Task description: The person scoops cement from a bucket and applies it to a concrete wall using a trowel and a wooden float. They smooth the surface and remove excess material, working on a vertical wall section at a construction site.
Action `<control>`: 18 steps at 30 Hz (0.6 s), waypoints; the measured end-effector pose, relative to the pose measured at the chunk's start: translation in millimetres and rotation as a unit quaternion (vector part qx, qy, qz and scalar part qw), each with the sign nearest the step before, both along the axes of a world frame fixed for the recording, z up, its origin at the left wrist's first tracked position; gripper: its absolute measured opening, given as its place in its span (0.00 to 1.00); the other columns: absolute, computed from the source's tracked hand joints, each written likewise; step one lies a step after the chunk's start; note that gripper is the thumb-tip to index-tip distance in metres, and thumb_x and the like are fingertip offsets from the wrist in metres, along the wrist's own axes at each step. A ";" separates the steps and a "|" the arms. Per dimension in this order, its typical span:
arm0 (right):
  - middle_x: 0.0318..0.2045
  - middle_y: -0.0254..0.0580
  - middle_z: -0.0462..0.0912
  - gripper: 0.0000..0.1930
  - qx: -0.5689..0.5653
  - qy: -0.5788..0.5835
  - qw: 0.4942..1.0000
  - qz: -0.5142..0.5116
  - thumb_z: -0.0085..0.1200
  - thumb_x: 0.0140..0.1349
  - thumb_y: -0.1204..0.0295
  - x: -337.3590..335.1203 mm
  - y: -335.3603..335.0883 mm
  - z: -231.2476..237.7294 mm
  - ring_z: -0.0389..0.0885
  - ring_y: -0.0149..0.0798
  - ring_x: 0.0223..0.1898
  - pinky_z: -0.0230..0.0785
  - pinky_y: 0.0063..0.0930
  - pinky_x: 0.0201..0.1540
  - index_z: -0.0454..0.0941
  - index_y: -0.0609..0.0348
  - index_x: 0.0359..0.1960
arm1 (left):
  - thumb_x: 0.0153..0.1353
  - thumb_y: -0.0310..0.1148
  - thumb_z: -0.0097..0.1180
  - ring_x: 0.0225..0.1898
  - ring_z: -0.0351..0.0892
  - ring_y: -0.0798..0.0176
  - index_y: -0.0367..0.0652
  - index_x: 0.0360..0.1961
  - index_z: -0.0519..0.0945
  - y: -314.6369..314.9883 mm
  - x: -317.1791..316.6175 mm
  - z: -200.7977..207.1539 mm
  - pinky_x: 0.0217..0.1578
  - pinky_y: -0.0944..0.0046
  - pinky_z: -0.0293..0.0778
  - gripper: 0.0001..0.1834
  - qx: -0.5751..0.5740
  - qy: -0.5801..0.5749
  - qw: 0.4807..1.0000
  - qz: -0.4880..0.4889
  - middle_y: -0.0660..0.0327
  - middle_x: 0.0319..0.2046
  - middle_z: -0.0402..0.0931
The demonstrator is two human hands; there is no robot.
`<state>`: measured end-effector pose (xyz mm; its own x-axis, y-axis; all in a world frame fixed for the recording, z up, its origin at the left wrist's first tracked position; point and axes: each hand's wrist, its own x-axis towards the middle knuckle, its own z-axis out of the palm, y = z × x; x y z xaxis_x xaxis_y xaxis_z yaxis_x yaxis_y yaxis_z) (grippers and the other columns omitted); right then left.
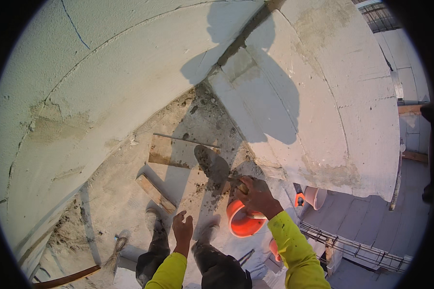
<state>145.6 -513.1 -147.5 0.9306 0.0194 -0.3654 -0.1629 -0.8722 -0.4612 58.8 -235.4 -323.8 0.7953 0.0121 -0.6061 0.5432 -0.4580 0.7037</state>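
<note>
My right hand is closed round the handle of what looks like a trowel, its dark end pointing left. Just below this hand stands an orange bucket, its rim partly hidden by my wrist. My left hand hangs in front of my legs, fingers loosely bent and apart, with nothing in it. Beyond both hands a dark grey, wet-looking patch shows on the ground, with crumbs scattered round it. A pale block lies next to it.
Two pale block walls meet in a corner ahead. A short wooden plank lies left of my hands. At right are an orange-handled saw, a pail and a steel rebar cage. A wire bundle lies lower left.
</note>
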 end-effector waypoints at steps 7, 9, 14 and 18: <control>0.33 0.47 0.82 0.26 0.200 0.251 0.942 0.100 0.60 0.61 0.64 91.5 9.5 2.0 0.83 0.43 0.37 0.75 0.36 0.41 0.73 0.65 0.59 | 0.57 0.35 0.59 0.47 0.78 0.48 0.35 0.49 0.82 -10.3 41.9 -0.3 0.50 0.53 0.73 0.20 -0.017 0.022 0.996 0.088 0.47 0.43 0.79; 0.30 0.43 0.81 0.27 0.264 0.342 0.897 0.092 0.59 0.62 0.67 133.8 -16.8 -23.5 0.82 0.36 0.31 0.75 0.31 0.36 0.71 0.68 0.60 | 0.58 0.35 0.58 0.49 0.78 0.49 0.35 0.50 0.82 -10.6 53.4 -5.1 0.51 0.54 0.73 0.20 -0.024 0.041 0.992 0.121 0.47 0.44 0.79; 0.24 0.35 0.78 0.10 0.267 0.216 0.919 -0.196 0.57 0.64 0.68 258.6 -118.6 -74.3 0.76 0.27 0.20 0.70 0.23 0.22 0.76 0.63 0.39 | 0.58 0.34 0.57 0.50 0.79 0.49 0.33 0.50 0.81 -9.9 61.2 -12.6 0.53 0.55 0.72 0.20 -0.018 0.052 0.980 0.192 0.45 0.45 0.80; 0.23 0.32 0.74 0.10 0.238 0.178 0.935 -0.192 0.53 0.67 0.63 214.2 -132.8 -92.2 0.73 0.27 0.23 0.70 0.27 0.30 0.76 0.58 0.36 | 0.58 0.33 0.57 0.49 0.80 0.48 0.30 0.50 0.80 -24.1 47.3 -12.1 0.53 0.54 0.72 0.22 -0.020 0.087 0.974 0.208 0.43 0.45 0.81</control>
<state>359.8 -645.9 -239.7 0.7237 -0.0521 -0.6881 -0.6391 -0.4270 -0.6398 106.1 -259.5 -335.9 0.6124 0.2849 -0.7374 0.7881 -0.1462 0.5980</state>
